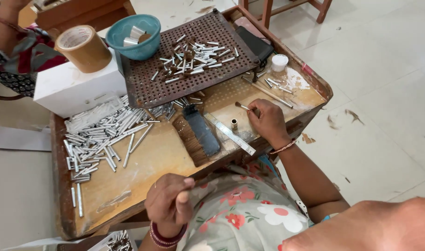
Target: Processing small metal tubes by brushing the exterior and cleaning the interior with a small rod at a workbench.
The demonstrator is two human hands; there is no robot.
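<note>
My right hand (268, 122) rests on the wooden tray table (156, 160) near its right edge. It pinches a thin metal tube with a dark tip (242, 107). A small brass ferrule (234, 124) stands upright just left of that hand, beside a steel ruler (231, 135). My left hand (170, 201) is low at the table's near edge, above my floral clothing, with its fingers pinched together. I cannot make out anything in them. A flat bundle of dark and brown bristles (198, 132) lies between the two hands.
A heap of silver metal tubes (101, 139) covers the table's left side. At the back stands a brown perforated tray (147, 88) with more tubes, with a teal bowl (133, 35), a tape roll (82, 46) on a white box (73, 86), and a white cap (279, 62). Another person's patterned sleeve (22, 56) shows top left.
</note>
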